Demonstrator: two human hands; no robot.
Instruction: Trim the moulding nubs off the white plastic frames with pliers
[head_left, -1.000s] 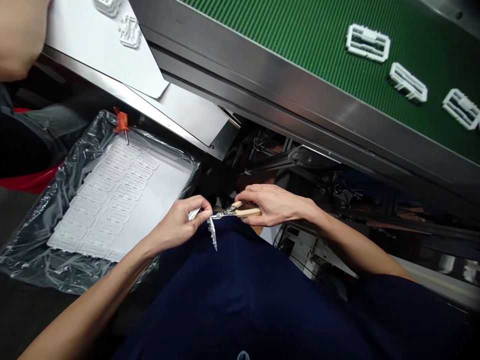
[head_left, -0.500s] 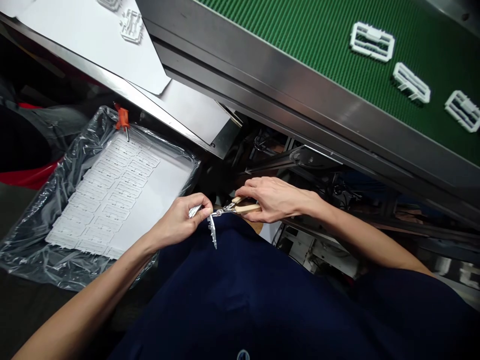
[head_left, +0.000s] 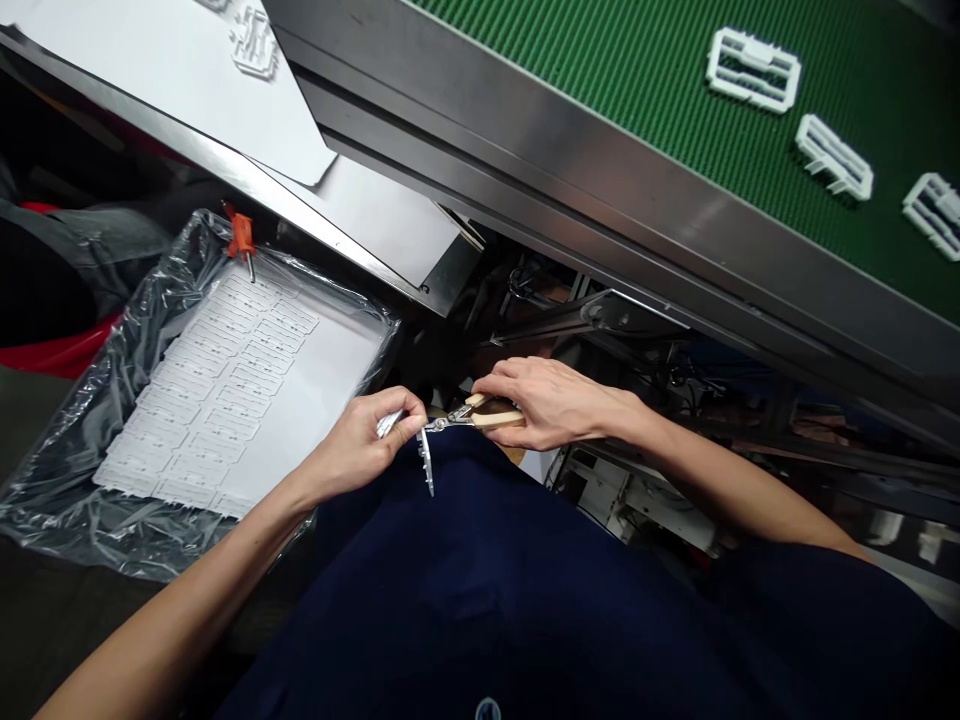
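My left hand (head_left: 381, 432) is closed on a white plastic part (head_left: 427, 465), which hangs down edge-on from the fingertips. More white plastic shows between the thumb and fingers; whether it belongs to the same part I cannot tell. My right hand (head_left: 551, 402) is wrapped round the pale yellow handles of a pair of nippers (head_left: 495, 420). Their metal jaws point left and meet the part right at my left fingertips, which hide the jaw tips. Both hands are in front of my dark blue shirt.
On the left, a plastic-lined box (head_left: 330, 400) holds rows of flat white parts (head_left: 217, 370). An orange-handled tool (head_left: 241, 235) hangs at its back rim. White frames (head_left: 754, 70) lie on a green conveyor belt (head_left: 600, 70) behind a metal rail. White sheets (head_left: 172, 80) cover a bench at upper left.
The frames on the belt have shifted slightly right and up in view. Both hands, the nippers and the held part stay almost where they were.
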